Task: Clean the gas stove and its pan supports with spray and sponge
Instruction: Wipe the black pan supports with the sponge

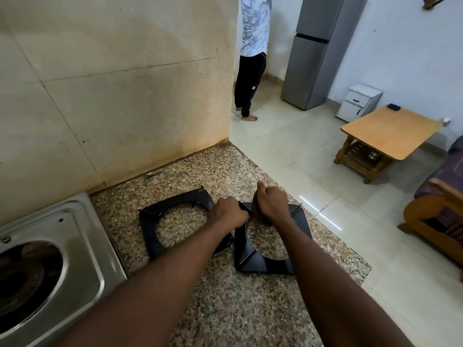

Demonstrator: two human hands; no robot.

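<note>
Two black square pan supports lie side by side on the speckled granite counter point(225, 309). The left pan support point(150, 231) lies flat near the steel gas stove point(82, 246), whose bare burner well sits at the lower left. My left hand point(229, 212) grips the far corner of the right pan support point(265, 264). My right hand point(271, 204) holds a dark brownish sponge point(256, 211) pressed on that support's far edge, thumb raised. No spray bottle is in view.
A stained tiled wall point(112, 96) backs the counter, which ends at the right over a tiled floor. Beyond stand a person point(253, 56), a grey fridge point(315, 51), a small white cabinet point(358, 102), a wooden table point(390, 131) and a wooden sofa point(441, 214).
</note>
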